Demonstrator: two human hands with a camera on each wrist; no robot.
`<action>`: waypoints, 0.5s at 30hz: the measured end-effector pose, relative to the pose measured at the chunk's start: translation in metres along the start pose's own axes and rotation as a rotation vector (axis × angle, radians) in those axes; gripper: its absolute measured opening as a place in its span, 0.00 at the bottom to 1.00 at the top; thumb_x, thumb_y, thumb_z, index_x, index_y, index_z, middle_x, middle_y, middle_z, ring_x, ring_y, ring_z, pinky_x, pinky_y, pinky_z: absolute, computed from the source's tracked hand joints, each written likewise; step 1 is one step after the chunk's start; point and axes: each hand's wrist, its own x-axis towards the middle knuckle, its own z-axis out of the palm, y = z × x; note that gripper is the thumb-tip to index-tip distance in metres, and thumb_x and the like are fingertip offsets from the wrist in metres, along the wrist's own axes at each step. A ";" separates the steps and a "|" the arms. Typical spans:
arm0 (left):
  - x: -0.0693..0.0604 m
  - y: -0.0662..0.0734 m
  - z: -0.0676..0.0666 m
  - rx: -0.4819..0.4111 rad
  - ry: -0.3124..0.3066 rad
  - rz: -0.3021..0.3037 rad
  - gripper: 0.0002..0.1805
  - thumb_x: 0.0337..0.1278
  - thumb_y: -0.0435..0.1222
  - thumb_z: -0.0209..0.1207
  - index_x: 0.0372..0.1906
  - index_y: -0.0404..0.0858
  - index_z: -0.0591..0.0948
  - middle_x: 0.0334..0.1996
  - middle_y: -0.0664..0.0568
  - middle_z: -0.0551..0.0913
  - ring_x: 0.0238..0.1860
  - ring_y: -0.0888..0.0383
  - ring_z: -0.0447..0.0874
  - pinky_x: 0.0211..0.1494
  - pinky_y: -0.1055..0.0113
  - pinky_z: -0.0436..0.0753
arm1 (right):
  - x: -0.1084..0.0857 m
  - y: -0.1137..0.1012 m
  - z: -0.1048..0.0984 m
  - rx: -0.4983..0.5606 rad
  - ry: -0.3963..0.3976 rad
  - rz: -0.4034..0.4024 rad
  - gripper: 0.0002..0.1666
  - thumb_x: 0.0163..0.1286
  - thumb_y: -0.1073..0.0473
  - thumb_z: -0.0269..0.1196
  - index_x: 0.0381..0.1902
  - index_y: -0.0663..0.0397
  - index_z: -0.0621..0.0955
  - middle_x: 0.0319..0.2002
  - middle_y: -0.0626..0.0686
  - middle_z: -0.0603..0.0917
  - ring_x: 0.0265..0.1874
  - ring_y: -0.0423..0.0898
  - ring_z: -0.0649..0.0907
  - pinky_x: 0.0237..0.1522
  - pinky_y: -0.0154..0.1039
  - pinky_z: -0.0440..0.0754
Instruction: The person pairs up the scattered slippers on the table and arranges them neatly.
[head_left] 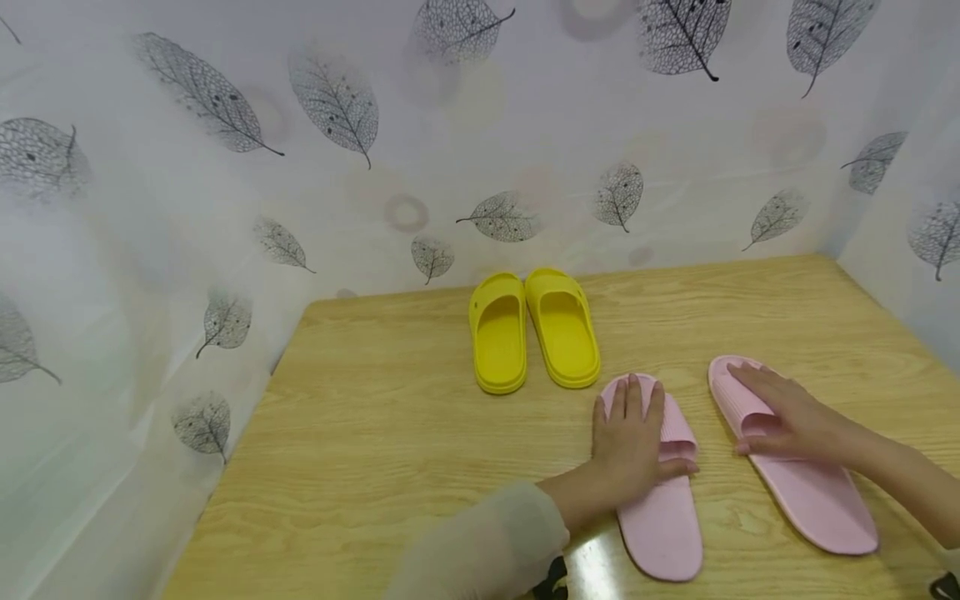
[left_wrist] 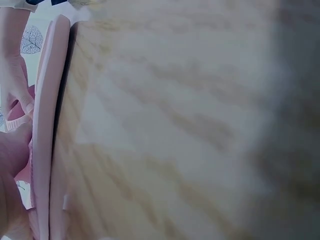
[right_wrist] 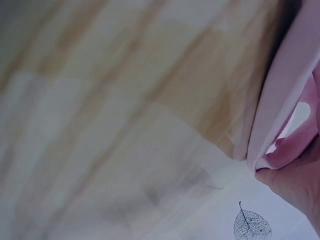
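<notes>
Two pink slippers lie on the wooden table at the right of the head view. My left hand [head_left: 627, 440] rests on the left pink slipper [head_left: 666, 537], fingers straight over its ribbed strap and thumb out to the right edge. Across the strap of the right pink slipper [head_left: 821, 508] lies my right hand [head_left: 806, 423], its visible fingers stretched toward the toe and the thumb at the left edge. In the right wrist view the thumb [right_wrist: 290, 180] touches the pink slipper's side [right_wrist: 285, 85]. The left wrist view shows the slipper's sole edge [left_wrist: 50, 110] close up.
A pair of yellow slippers, left [head_left: 500, 354] and right [head_left: 567, 342], stands side by side near the back of the wooden table [head_left: 375, 442]. White sheeting with a grey leaf print [head_left: 345, 208] encloses the table at the back and sides.
</notes>
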 end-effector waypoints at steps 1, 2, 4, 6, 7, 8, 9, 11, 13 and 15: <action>0.000 0.000 0.000 0.000 -0.004 -0.002 0.59 0.38 0.78 0.40 0.76 0.51 0.46 0.75 0.48 0.50 0.74 0.54 0.48 0.71 0.51 0.57 | 0.000 0.000 0.000 0.001 0.001 0.000 0.64 0.41 0.56 0.77 0.73 0.58 0.56 0.61 0.83 0.59 0.61 0.83 0.54 0.59 0.77 0.39; 0.000 0.001 0.000 -0.002 -0.008 -0.004 0.59 0.39 0.78 0.40 0.76 0.51 0.46 0.75 0.48 0.49 0.74 0.54 0.47 0.71 0.51 0.57 | 0.000 0.000 0.000 0.001 0.000 -0.002 0.64 0.41 0.56 0.77 0.73 0.58 0.56 0.61 0.83 0.59 0.61 0.83 0.54 0.58 0.77 0.39; 0.002 0.001 0.001 0.000 -0.011 -0.004 0.59 0.39 0.78 0.39 0.76 0.51 0.46 0.75 0.48 0.49 0.74 0.53 0.47 0.71 0.51 0.56 | 0.000 0.000 0.000 -0.004 0.000 -0.004 0.64 0.40 0.56 0.77 0.73 0.58 0.56 0.61 0.83 0.60 0.61 0.83 0.54 0.58 0.77 0.40; 0.003 0.002 0.001 0.007 -0.010 -0.004 0.59 0.39 0.78 0.38 0.76 0.51 0.45 0.75 0.48 0.49 0.74 0.54 0.47 0.71 0.51 0.56 | 0.001 -0.001 0.000 -0.007 0.003 -0.001 0.64 0.41 0.56 0.77 0.72 0.58 0.56 0.61 0.83 0.60 0.61 0.83 0.54 0.59 0.76 0.40; 0.003 0.003 0.001 0.009 -0.010 -0.004 0.59 0.39 0.78 0.38 0.76 0.51 0.45 0.75 0.48 0.49 0.74 0.54 0.47 0.71 0.51 0.56 | 0.000 -0.001 0.000 -0.008 0.003 -0.003 0.64 0.41 0.56 0.77 0.73 0.58 0.56 0.61 0.83 0.60 0.61 0.83 0.54 0.59 0.76 0.40; 0.003 0.004 0.001 0.009 -0.008 -0.004 0.59 0.39 0.78 0.38 0.76 0.51 0.45 0.75 0.48 0.49 0.74 0.54 0.47 0.71 0.51 0.56 | 0.000 -0.001 0.000 -0.010 0.002 -0.005 0.65 0.41 0.55 0.77 0.73 0.58 0.55 0.61 0.83 0.60 0.61 0.82 0.54 0.60 0.75 0.40; 0.004 0.005 0.000 0.010 -0.006 -0.004 0.59 0.39 0.78 0.38 0.76 0.51 0.45 0.75 0.48 0.49 0.74 0.54 0.47 0.71 0.51 0.56 | 0.000 -0.001 0.000 -0.010 0.002 -0.005 0.65 0.41 0.55 0.77 0.73 0.58 0.55 0.61 0.83 0.59 0.62 0.82 0.54 0.60 0.75 0.40; 0.004 0.006 0.000 0.009 -0.003 -0.009 0.59 0.39 0.78 0.38 0.76 0.51 0.45 0.75 0.48 0.49 0.74 0.54 0.47 0.72 0.51 0.56 | 0.000 -0.001 -0.001 -0.009 0.003 -0.004 0.65 0.41 0.55 0.77 0.73 0.57 0.55 0.61 0.82 0.59 0.62 0.81 0.54 0.61 0.74 0.40; 0.004 0.006 0.000 0.008 0.001 -0.014 0.59 0.38 0.78 0.38 0.76 0.51 0.45 0.75 0.48 0.49 0.74 0.54 0.47 0.72 0.51 0.55 | 0.001 -0.001 -0.001 -0.009 0.000 -0.006 0.65 0.42 0.54 0.77 0.73 0.56 0.54 0.62 0.82 0.59 0.62 0.81 0.53 0.61 0.74 0.40; 0.005 0.007 0.001 0.003 0.007 -0.017 0.59 0.38 0.78 0.39 0.76 0.51 0.45 0.75 0.48 0.49 0.74 0.54 0.47 0.72 0.51 0.55 | 0.001 -0.001 0.000 -0.010 0.003 -0.007 0.64 0.42 0.54 0.77 0.73 0.56 0.55 0.62 0.81 0.60 0.62 0.81 0.54 0.61 0.75 0.41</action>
